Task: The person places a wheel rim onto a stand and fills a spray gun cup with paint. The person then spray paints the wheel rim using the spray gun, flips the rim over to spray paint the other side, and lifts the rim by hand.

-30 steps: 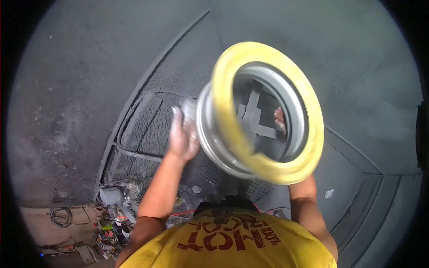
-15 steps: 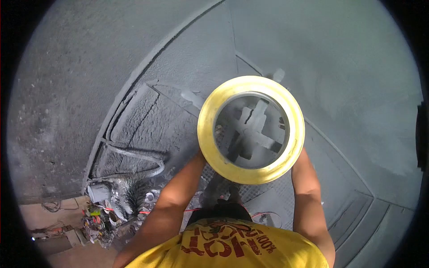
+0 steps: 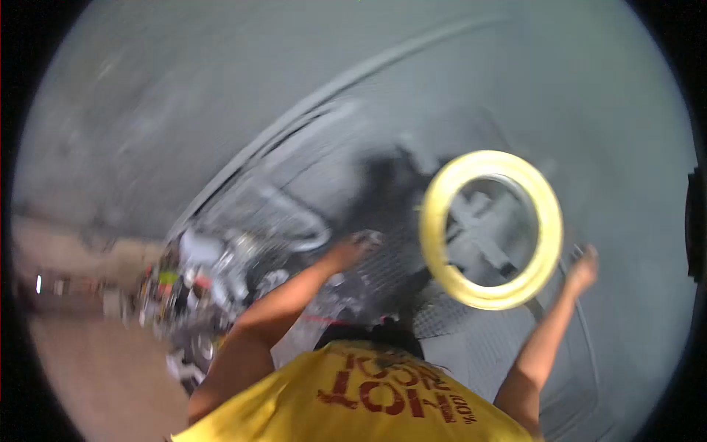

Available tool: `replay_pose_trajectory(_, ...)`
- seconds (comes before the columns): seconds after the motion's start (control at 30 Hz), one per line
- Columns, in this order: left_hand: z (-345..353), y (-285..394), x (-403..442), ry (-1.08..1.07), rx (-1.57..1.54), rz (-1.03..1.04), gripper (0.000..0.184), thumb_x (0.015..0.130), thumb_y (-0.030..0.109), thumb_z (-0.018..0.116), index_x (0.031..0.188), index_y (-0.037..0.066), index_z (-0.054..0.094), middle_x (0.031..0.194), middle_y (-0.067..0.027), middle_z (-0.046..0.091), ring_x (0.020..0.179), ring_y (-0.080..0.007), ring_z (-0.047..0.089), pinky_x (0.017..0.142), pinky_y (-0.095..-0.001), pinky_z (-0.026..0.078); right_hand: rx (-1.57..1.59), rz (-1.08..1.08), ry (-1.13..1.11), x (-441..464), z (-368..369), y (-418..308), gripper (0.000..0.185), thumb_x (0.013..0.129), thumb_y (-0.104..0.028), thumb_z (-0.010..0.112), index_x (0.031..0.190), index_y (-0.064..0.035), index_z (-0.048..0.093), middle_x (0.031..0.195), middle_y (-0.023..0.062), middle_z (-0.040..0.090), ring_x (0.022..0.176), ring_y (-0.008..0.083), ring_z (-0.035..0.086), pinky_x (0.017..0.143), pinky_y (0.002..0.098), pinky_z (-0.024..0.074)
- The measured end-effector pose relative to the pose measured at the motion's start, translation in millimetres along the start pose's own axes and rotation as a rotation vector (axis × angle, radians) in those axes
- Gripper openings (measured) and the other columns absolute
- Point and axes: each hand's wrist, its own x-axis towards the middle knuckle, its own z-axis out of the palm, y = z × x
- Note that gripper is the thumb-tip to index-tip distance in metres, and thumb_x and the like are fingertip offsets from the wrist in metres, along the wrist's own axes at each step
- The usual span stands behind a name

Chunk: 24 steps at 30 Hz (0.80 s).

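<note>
A yellow-coated ring [image 3: 492, 297], which looks like a wheel rim, lies over a grey cross-shaped stand [image 3: 480, 230] that shows through its opening. My left hand [image 3: 357, 248] is to the left of the ring, apart from it. On the other side, my right hand [image 3: 583, 271] is off the ring, a little beyond its right edge. Both hands are smeared by motion, with pale grey patches at the fingertips, so how the fingers are set cannot be made out.
Grey-coated walls [image 3: 626, 147] curve around the work area. A bent pale hose or bar [image 3: 313, 228] lies at left, near a heap of mixed clutter [image 3: 199, 295]. Brown floor [image 3: 96, 353] extends at the lower left. Textured grey plate [image 3: 442, 317] lies underfoot.
Both hands have come away from the ring and moved apart to either side. The view has turned and shifted, so the ring appears further right. The picture is now blurred.
</note>
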Motion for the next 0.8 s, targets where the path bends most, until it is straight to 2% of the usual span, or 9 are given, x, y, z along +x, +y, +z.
replay_pose_trajectory(0.03,-17,13,-49,-0.084,-0.100,0.069,0.040,0.103,0.035,0.051,0.127,0.005,0.063,0.121,-0.0164,0.068,0.114,-0.0301,0.063,0.100,-0.0379,0.046,0.184,-0.078,-0.014,-3,-20,8,0.037,0.102,-0.027,0.051,0.122,0.0002,0.065,0.113,0.0146,0.070,0.094,0.0260,0.068,0.084,0.0357,0.0543)
replay_pose_trajectory(0.13,-63,19,-163,0.238,0.106,0.119,0.024,0.095,0.016,0.063,0.117,0.006,0.068,0.108,-0.0155,0.071,0.104,-0.0327,0.065,0.091,-0.0396,0.049,0.423,0.014,0.138,-84,-46,-74,0.040,0.104,-0.025,0.052,0.125,0.0078,0.061,0.119,0.0184,0.067,0.107,0.0249,0.065,0.087,0.0371,0.0546)
replay_pose_trajectory(0.23,-119,-29,-241,0.966,0.435,0.291,0.018,0.081,-0.002,0.069,0.097,0.005,0.065,0.092,-0.0139,0.064,0.090,-0.0328,0.062,0.081,-0.0399,0.048,0.450,-0.030,0.150,-146,-34,-82,0.037,0.104,-0.025,0.053,0.124,0.0050,0.063,0.103,0.0119,0.069,0.087,0.0170,0.064,0.073,0.0299,0.0522)
replay_pose_trajectory(0.3,-174,-80,-273,1.318,0.352,0.231,0.021,0.081,0.005,0.072,0.097,0.001,0.058,0.093,-0.0147,0.059,0.090,-0.0333,0.058,0.084,-0.0417,0.047,0.442,-0.046,0.000,-207,-18,-94,0.034,0.103,-0.024,0.055,0.122,0.0023,0.065,0.096,0.0066,0.067,0.076,0.0116,0.058,0.064,0.0267,0.0461)
replay_pose_trajectory(0.37,-230,-122,-296,1.524,0.453,0.021,0.047,0.080,0.017,0.077,0.116,-0.002,0.052,0.110,-0.0216,0.057,0.104,-0.0370,0.055,0.094,-0.0460,0.043,0.589,0.100,-0.180,-280,22,-126,0.033,0.099,-0.027,0.059,0.117,-0.0004,0.069,0.094,0.0052,0.067,0.078,0.0098,0.057,0.066,0.0239,0.0434)
replay_pose_trajectory(0.43,-286,-166,-309,1.365,0.513,-0.022,0.062,0.078,0.027,0.081,0.123,-0.003,0.051,0.114,-0.0240,0.059,0.110,-0.0401,0.056,0.096,-0.0465,0.044,0.506,0.016,-0.413,-356,66,-152,0.036,0.098,-0.030,0.061,0.118,-0.0017,0.068,0.092,0.0051,0.068,0.075,0.0107,0.059,0.068,0.0244,0.0464)
replay_pose_trajectory(0.6,-359,-234,-308,0.882,0.438,0.097,0.053,0.078,0.030,0.083,0.113,0.001,0.055,0.103,-0.0207,0.067,0.097,-0.0371,0.065,0.081,-0.0437,0.050,0.492,-0.060,-1.152,-563,125,-238,0.025,0.095,-0.015,0.067,0.114,0.0011,0.070,0.095,0.0064,0.071,0.083,0.0118,0.065,0.076,0.0281,0.0535)
replay_pose_trajectory(0.7,-365,-250,-297,0.845,0.385,0.270,0.047,0.079,0.024,0.083,0.109,0.003,0.053,0.093,-0.0159,0.065,0.085,-0.0317,0.063,0.078,-0.0411,0.050,0.433,-0.122,-1.378,-652,162,-265,0.028,0.096,-0.018,0.067,0.117,0.0006,0.069,0.100,0.0068,0.072,0.088,0.0123,0.066,0.080,0.0285,0.0538)
replay_pose_trajectory(0.8,-359,-231,-309,0.655,0.107,0.271,0.035,0.083,0.015,0.076,0.111,0.000,0.061,0.103,-0.0166,0.067,0.099,-0.0283,0.063,0.089,-0.0403,0.048,0.407,-0.213,-1.478,-717,199,-287,0.034,0.091,-0.030,0.070,0.111,-0.0017,0.070,0.102,0.0125,0.075,0.092,0.0201,0.071,0.084,0.0346,0.0549)
